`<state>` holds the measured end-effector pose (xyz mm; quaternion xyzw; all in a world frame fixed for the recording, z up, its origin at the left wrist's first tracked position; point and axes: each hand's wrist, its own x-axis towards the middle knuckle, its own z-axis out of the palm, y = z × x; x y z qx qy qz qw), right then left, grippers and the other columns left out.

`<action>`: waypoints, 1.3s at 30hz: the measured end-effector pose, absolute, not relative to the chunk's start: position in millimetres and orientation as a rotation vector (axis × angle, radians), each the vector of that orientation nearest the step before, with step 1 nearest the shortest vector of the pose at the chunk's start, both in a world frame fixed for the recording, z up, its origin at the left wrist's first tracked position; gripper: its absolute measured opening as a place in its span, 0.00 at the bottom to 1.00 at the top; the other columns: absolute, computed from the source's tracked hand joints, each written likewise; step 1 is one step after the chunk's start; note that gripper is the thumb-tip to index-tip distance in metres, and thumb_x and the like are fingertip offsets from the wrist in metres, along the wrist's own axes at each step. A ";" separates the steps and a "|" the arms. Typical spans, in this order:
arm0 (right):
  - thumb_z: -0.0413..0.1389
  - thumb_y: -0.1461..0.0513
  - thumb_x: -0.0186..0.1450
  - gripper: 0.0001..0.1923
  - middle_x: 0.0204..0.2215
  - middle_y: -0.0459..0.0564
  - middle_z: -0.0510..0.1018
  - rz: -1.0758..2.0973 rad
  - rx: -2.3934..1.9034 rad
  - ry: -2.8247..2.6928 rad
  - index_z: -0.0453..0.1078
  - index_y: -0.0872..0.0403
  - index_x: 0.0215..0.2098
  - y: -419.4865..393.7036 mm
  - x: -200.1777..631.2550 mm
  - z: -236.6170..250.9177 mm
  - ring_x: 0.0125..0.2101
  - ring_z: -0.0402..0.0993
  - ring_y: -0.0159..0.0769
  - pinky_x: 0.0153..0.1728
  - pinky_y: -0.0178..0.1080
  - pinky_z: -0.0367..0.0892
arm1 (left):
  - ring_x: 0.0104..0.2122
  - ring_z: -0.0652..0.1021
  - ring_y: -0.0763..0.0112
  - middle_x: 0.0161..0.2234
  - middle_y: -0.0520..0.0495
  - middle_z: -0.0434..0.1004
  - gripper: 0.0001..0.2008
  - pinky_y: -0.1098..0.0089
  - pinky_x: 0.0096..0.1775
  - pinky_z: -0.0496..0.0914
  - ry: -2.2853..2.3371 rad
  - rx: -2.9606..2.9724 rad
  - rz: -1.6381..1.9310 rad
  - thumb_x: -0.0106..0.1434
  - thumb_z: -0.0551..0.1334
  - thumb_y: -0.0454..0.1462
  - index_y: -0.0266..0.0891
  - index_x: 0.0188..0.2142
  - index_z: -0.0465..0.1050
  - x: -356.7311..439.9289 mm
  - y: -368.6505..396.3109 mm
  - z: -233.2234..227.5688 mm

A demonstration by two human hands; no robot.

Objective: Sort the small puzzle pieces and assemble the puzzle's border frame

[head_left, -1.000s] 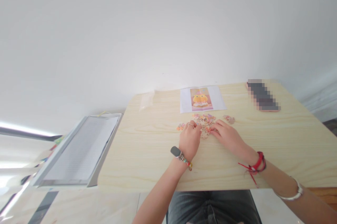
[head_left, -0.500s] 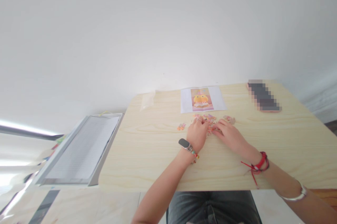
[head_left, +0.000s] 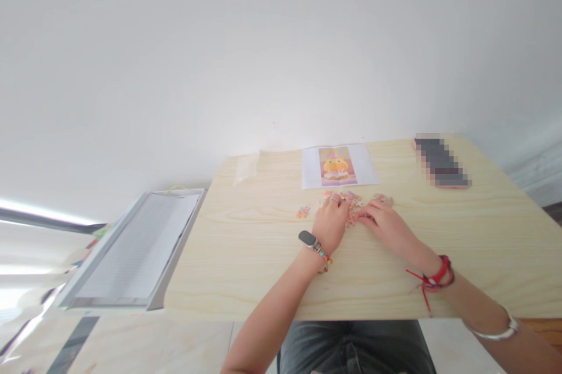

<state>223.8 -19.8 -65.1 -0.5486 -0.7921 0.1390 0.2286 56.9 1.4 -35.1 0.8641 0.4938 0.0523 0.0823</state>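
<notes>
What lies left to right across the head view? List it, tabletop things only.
Clear bag → stray pieces → left hand → right hand → phone.

No words or numbers can be read here. The sheet (head_left: 339, 165) on the table (head_left: 246, 257) has a picture of a yellow thing on pink, with no letters that show. The tray (head_left: 132, 248) at the left holds a page with thin lines of print, too small and pale to read. The phone (head_left: 441, 161) is blurred into squares. The puzzle bits (head_left: 346, 201) show only colours.
</notes>
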 end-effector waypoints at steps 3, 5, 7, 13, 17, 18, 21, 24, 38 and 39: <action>0.48 0.62 0.64 0.10 0.29 0.50 0.73 0.386 -1.483 -2.188 0.70 0.53 0.30 -20.2 219.3 -55.1 0.31 0.70 0.37 0.34 0.41 0.65 | 0.40 0.70 0.68 0.39 0.46 0.66 0.06 0.70 0.38 0.68 1.480 2.556 0.243 0.64 0.51 0.32 0.38 0.37 0.67 49.6 -1.8 -28.6; 0.48 0.63 0.64 0.10 0.30 0.50 0.72 0.382 -1.438 -2.210 0.70 0.53 0.30 -19.2 209.6 -44.3 0.32 0.69 0.36 0.34 0.40 0.65 | 0.39 0.70 0.69 0.38 0.47 0.66 0.06 0.70 0.39 0.67 1.510 2.512 0.300 0.64 0.53 0.33 0.38 0.35 0.68 37.6 -6.3 -21.3; 0.48 0.63 0.64 0.09 0.32 0.50 0.72 0.358 -1.384 -2.262 0.70 0.53 0.31 -15.5 193.6 -32.9 0.34 0.69 0.36 0.34 0.39 0.64 | 0.38 0.71 0.69 0.37 0.47 0.67 0.05 0.71 0.38 0.67 1.577 2.441 0.348 0.64 0.54 0.34 0.39 0.35 0.69 20.0 -11.1 -14.1; 0.46 0.68 0.64 0.11 0.29 0.50 0.70 0.214 -1.260 -2.541 0.69 0.56 0.28 11.3 131.6 -28.2 0.27 0.66 0.32 0.28 0.36 0.60 | 0.37 0.72 0.70 0.36 0.47 0.67 0.04 0.72 0.36 0.67 1.852 2.251 0.429 0.62 0.56 0.33 0.38 0.34 0.70 -30.4 -11.1 -16.8; 0.47 0.68 0.63 0.10 0.29 0.50 0.70 0.185 -1.292 -2.606 0.69 0.57 0.28 21.5 118.6 -37.7 0.25 0.66 0.33 0.26 0.36 0.58 | 0.36 0.72 0.71 0.36 0.47 0.67 0.05 0.72 0.37 0.67 1.888 2.225 0.353 0.62 0.55 0.32 0.38 0.34 0.70 -40.5 -4.8 -31.3; 0.48 0.68 0.63 0.10 0.29 0.50 0.71 0.197 -1.303 -2.585 0.69 0.56 0.28 21.1 122.6 -37.8 0.27 0.67 0.33 0.26 0.36 0.59 | 0.36 0.72 0.71 0.36 0.48 0.67 0.05 0.72 0.37 0.67 1.888 2.227 0.342 0.62 0.55 0.32 0.38 0.34 0.70 -41.0 -4.5 -33.5; 0.48 0.65 0.63 0.09 0.32 0.51 0.72 0.261 -1.330 -2.451 0.70 0.54 0.30 13.1 151.2 -33.6 0.31 0.69 0.35 0.31 0.37 0.62 | 0.38 0.71 0.70 0.38 0.47 0.67 0.06 0.72 0.35 0.67 1.930 2.217 0.343 0.62 0.55 0.32 0.39 0.37 0.69 -39.1 -7.3 -33.8; 0.48 0.63 0.63 0.09 0.30 0.49 0.71 0.298 -1.433 -2.309 0.70 0.53 0.30 -3.2 190.9 -31.6 0.31 0.70 0.35 0.33 0.39 0.63 | 0.38 0.71 0.69 0.39 0.47 0.66 0.07 0.72 0.33 0.67 1.925 2.216 0.377 0.63 0.54 0.33 0.40 0.38 0.69 -30.3 -13.4 -27.2; 0.52 0.59 0.61 0.06 0.32 0.52 0.71 0.242 -1.585 -2.332 0.68 0.54 0.33 -43.1 180.8 -47.3 0.31 0.71 0.40 0.29 0.40 0.66 | 0.34 0.70 0.71 0.40 0.48 0.66 0.10 0.74 0.30 0.65 1.528 2.423 0.207 0.63 0.51 0.32 0.43 0.40 0.69 21.5 -25.0 -29.7; 0.51 0.60 0.61 0.06 0.32 0.52 0.71 0.227 -1.593 -2.332 0.68 0.54 0.32 -43.0 179.0 -47.9 0.31 0.71 0.40 0.28 0.39 0.66 | 0.34 0.70 0.71 0.40 0.48 0.65 0.10 0.74 0.30 0.65 1.511 2.429 0.209 0.63 0.52 0.32 0.44 0.40 0.69 21.5 -24.1 -30.7</action>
